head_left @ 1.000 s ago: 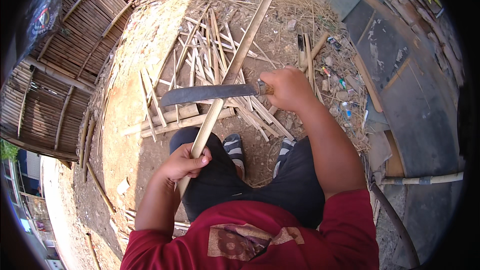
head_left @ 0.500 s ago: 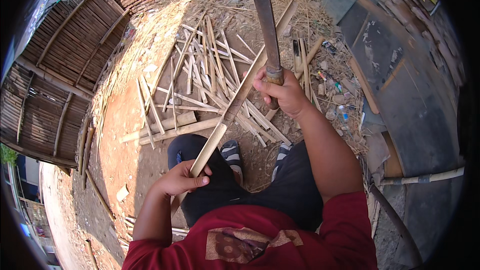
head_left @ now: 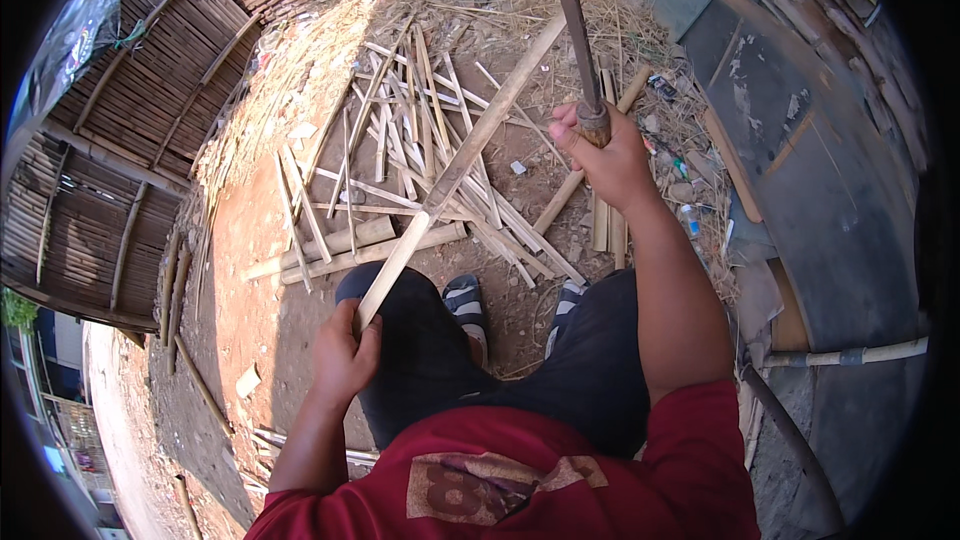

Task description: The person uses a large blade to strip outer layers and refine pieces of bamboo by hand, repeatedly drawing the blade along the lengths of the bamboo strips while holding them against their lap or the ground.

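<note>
Head view: machete (head_left: pixel 574 35) has swung off strip (head_left: pixel 485 130) toward 1 o'clock, freeing mid-strip; left hand (head_left: pixel 345 355) closed on strip at 8, right hand (head_left: pixel 618 165) wrapped round handle (head_left: pixel 594 127) at 2.

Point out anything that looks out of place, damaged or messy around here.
Straight ahead, loose pale strips lie crisscrossed in an untidy heap, not stacked. To the right, what looks like a clear-and-blue bottle is among litter on the ground. Farther right, the dark panel looks worn, with pale scuffed patches.
</note>
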The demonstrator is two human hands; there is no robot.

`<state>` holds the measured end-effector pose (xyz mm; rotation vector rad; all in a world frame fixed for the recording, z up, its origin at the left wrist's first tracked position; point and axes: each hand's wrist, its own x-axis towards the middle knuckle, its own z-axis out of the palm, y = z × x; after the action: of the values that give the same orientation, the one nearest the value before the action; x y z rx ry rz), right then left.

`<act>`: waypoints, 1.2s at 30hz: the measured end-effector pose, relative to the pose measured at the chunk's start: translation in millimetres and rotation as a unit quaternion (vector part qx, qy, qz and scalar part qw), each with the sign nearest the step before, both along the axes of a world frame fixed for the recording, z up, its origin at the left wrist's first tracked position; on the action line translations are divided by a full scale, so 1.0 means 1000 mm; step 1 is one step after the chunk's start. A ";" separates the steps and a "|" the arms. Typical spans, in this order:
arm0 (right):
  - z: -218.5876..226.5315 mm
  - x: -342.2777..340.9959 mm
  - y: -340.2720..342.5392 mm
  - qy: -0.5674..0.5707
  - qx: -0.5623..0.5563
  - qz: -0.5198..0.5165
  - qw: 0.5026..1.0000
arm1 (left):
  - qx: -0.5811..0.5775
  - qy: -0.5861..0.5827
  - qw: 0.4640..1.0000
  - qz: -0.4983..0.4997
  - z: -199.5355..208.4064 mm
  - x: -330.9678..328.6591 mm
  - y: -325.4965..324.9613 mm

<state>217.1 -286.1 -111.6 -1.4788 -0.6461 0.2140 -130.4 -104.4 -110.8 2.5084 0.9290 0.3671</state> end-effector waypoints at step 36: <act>-0.015 0.004 0.026 -0.259 -0.330 0.091 0.903 | 0.056 0.002 0.998 0.009 -0.004 0.048 0.019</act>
<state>220.6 -259.7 -126.7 -2.1619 -1.2268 0.1919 -82.6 -85.1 -114.8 2.6046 0.9563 0.4317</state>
